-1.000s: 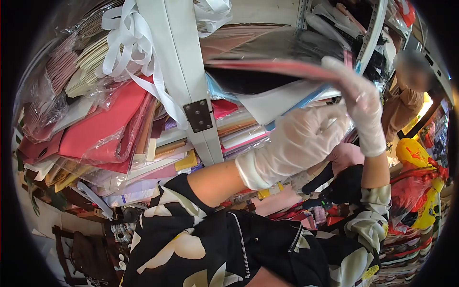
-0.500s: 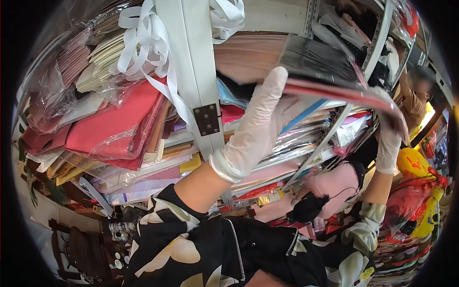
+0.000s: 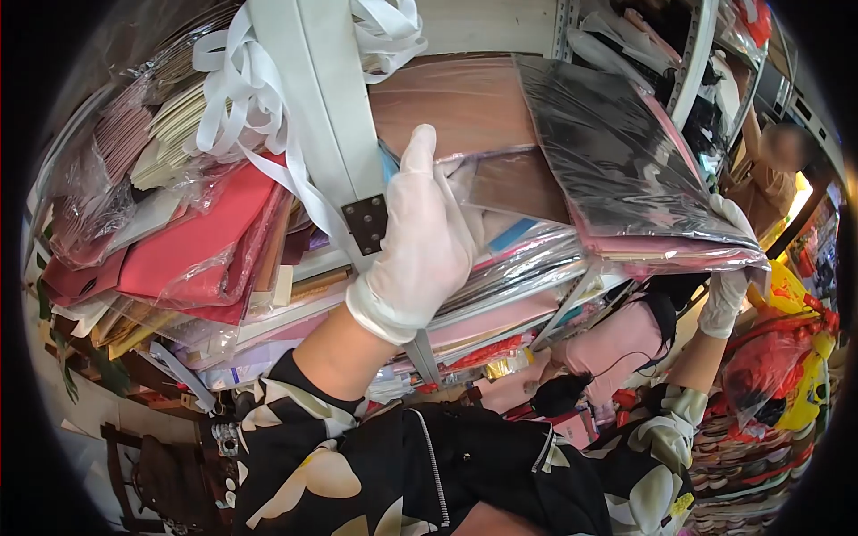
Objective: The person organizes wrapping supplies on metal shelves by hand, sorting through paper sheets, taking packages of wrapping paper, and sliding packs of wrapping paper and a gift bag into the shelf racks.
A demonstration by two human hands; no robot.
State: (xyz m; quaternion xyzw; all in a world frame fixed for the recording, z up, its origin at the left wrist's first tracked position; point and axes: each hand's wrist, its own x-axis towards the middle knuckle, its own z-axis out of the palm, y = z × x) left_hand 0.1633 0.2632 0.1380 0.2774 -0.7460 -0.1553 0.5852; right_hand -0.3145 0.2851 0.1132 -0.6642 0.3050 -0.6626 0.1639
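Note:
My left hand [image 3: 424, 232], in a white glove, is at the near edge of a brown plastic-wrapped pack [image 3: 456, 103], thumb up and the other fingers closed beneath. A dark, clear-wrapped pack [image 3: 608, 147] with pink sheets at its lower edge lies at an angle beside the brown one on the shelf stack. My right hand [image 3: 733, 259], gloved too, grips the right corner of the dark pack; part of its fingers is hidden behind the wrap. Below the packs, more wrapped sheets [image 3: 527, 268] are stacked.
A white post [image 3: 317, 98] with a black hinge plate [image 3: 365, 223] and hanging white ribbon [image 3: 246, 89] stands left of the packs. Red folders [image 3: 197, 241] are piled further left. Yellow and red bags [image 3: 778, 357] hang at right. Another person [image 3: 773, 174] is behind them.
My hands, close together a second ago, have moved apart, the left one leftward. The dark pack, raised nearly edge-on before, now shows its broad face. The brown pack's top is more exposed.

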